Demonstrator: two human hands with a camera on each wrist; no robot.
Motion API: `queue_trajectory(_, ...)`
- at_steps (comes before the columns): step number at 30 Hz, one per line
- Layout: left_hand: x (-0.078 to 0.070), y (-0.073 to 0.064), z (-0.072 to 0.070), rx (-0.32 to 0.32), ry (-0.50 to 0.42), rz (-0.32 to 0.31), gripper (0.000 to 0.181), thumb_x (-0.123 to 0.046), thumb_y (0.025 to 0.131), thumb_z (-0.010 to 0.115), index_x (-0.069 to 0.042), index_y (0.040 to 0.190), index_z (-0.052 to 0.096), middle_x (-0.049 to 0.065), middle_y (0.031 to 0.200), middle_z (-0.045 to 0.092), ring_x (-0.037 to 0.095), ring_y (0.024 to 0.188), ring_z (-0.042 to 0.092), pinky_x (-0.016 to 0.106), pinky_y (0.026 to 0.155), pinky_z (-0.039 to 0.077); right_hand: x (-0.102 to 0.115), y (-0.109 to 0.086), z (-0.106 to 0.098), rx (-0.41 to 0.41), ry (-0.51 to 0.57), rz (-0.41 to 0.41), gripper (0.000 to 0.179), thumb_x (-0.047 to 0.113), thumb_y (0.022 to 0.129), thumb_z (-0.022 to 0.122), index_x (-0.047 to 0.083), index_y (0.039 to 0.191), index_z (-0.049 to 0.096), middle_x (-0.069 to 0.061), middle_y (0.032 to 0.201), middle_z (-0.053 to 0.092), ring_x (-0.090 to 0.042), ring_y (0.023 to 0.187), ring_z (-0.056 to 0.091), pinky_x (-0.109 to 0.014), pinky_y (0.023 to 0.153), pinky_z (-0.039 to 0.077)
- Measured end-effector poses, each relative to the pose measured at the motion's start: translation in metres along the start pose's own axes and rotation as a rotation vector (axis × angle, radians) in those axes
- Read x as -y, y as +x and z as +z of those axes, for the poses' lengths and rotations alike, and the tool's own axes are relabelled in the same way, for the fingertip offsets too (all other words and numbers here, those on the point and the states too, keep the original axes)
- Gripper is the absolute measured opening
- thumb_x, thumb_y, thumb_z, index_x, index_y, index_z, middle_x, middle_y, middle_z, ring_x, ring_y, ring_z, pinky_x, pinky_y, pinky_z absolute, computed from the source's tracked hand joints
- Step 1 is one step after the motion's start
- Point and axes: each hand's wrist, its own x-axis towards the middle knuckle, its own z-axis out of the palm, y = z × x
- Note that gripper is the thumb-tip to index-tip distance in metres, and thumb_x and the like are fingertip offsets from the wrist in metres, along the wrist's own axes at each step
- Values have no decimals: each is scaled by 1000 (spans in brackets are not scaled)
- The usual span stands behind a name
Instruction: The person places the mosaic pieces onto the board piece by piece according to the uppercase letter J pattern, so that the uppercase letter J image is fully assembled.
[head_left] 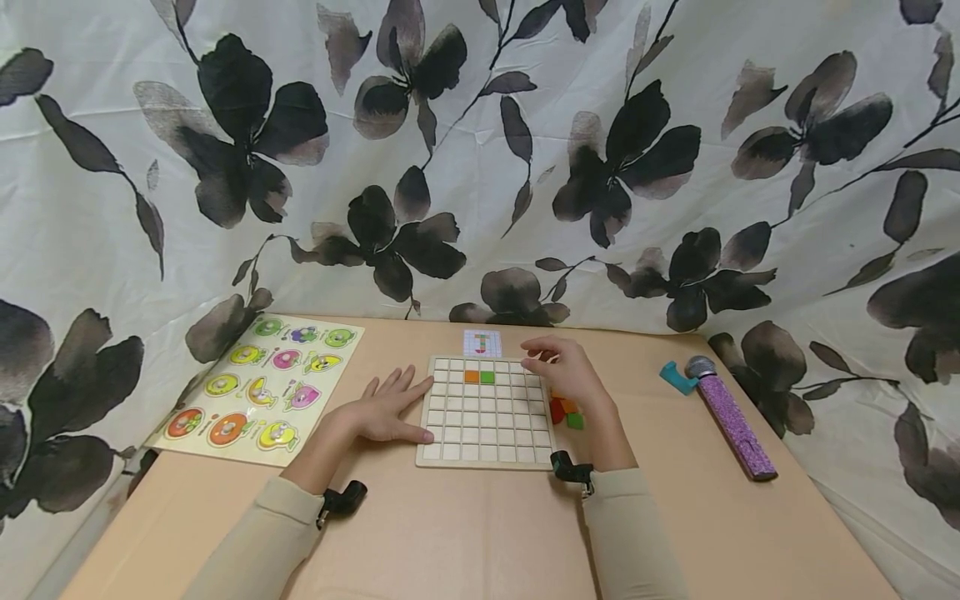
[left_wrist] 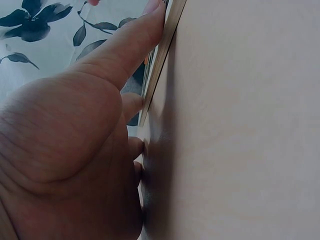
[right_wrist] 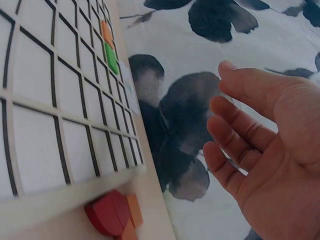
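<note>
The grid board (head_left: 487,421) lies toward the far edge of the table (head_left: 450,533); the left hand (head_left: 386,412), fingers spread, touches it, and the right hand (head_left: 570,375) hovers nearby, fingers loosely bent.

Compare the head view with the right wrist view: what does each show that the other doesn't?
Only the head view shows the left hand at the grid board's left edge, the fruit sheet, the purple microphone, the teal piece and a loose green piece beside the board.

Only the right wrist view shows the palm side of the right hand, with nothing visibly held.

Both show the right hand, the board with one orange tile and one green tile, loose red pieces beside it, and the flowered cloth.
</note>
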Motion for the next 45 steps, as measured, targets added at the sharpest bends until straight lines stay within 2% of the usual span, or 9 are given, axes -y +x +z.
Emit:
queue_trajectory(6,-5,-2,-3,15,-3,-14,113,-76,82,70,-21,168,21,23,174,0,47,161,-6,71,124,-8,-9,-4,-13,0,-14,22,29,20,98,74,14,127,75,-10,120,71,-26,103,59,-35,87,52)
queue_trajectory(11,-4,-1,-3,21,46,-40,110,-72,84,70,-23,168,19,20,175,-1,43,162,-6,68,126,-6,-19,-6,-21,6,-36,33,30,19,98,74,11,127,74,-17,125,70,-28,103,60,-38,88,52)
queue_trajectory(15,-3,0,-2,17,18,-36,112,-74,82,71,-22,168,20,20,175,-1,43,162,-7,68,125,-7,-25,-10,-26,8,-54,56,30,18,98,74,10,128,73,-18,129,69,-29,104,59,-39,89,52)
queue_trajectory(24,0,-1,2,-10,-33,0,115,-80,79,69,-23,168,23,23,175,1,47,161,-6,72,123,-8,-34,-12,-33,16,-87,152,35,22,98,74,10,131,72,-10,123,69,-29,109,56,-37,88,50)
queue_trajectory(27,-3,-2,0,3,-28,-5,114,-78,80,70,-22,168,22,23,174,0,47,160,-6,72,123,-8,-37,-13,-35,23,-98,168,34,22,98,74,10,130,73,-8,121,69,-29,108,56,-37,88,49)
queue_trajectory(32,-5,-2,-3,26,17,-26,113,-73,82,72,-21,168,21,22,175,0,45,161,-6,70,124,-8,-43,-15,-36,46,-113,199,32,18,97,75,10,128,74,-9,118,69,-29,106,56,-36,85,49)
queue_trajectory(40,4,2,4,-15,-15,10,116,-81,78,69,-25,168,22,24,174,0,48,160,-6,74,121,-9,-51,-14,-33,89,-101,220,30,12,96,74,6,125,75,-12,113,69,-28,99,56,-34,81,47)
queue_trajectory(45,2,1,1,1,-5,-2,114,-76,80,72,-23,168,22,24,174,0,48,160,-7,74,122,-9,-55,-14,-32,118,-89,222,28,8,96,73,4,124,75,-13,108,68,-27,95,56,-31,76,48)
